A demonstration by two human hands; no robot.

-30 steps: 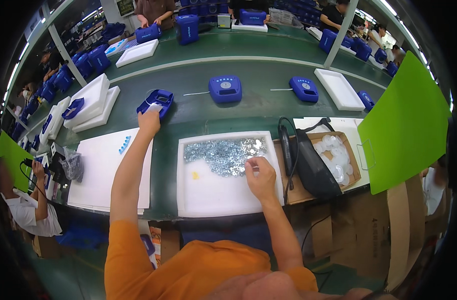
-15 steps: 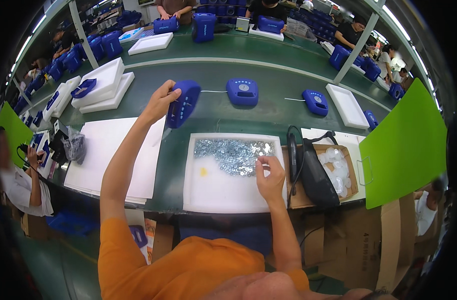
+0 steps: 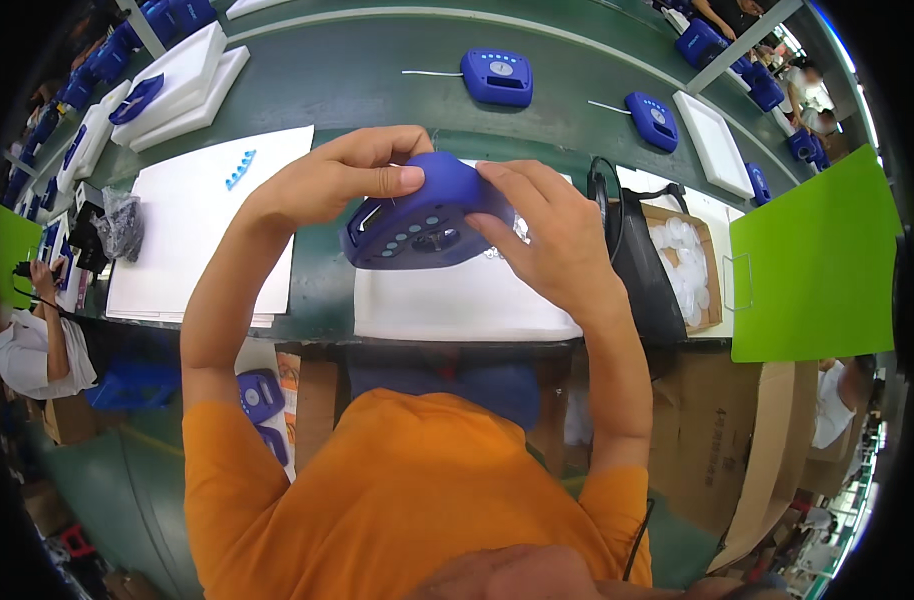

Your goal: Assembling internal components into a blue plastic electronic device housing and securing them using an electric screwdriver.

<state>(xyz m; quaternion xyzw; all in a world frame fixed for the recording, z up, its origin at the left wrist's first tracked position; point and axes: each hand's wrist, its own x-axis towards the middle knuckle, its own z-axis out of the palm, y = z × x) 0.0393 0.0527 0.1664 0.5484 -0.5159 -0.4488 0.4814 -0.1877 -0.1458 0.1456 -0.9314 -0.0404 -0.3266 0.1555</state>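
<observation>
Tilted above the white foam tray (image 3: 447, 312) is a blue plastic housing (image 3: 442, 185), rounded, with a row of light-blue buttons, a slot and a round opening. My left hand (image 3: 352, 178) is closed on its upper left edge, thumb on top. At the right edge, my right hand (image 3: 562, 230) grips the housing, index finger on top and thumb near the round opening. Whether a small part is also in these fingers, I cannot make out. The housing and my hands hide most of the tray's shiny metal pieces.
A strip of light-blue buttons (image 3: 241, 170) lies on white sheets (image 3: 207, 230) at left. Beyond are two blue housings (image 3: 499, 77). To the right stand a black bag (image 3: 649, 270), a carton of clear plastic discs (image 3: 685, 265) and a green panel (image 3: 812, 260). A co-worker (image 3: 42, 345) sits left.
The blue housing has come nearer and turned over the tray in my left hand. My right hand has risen from the metal pieces to the housing. The view has tipped downward.
</observation>
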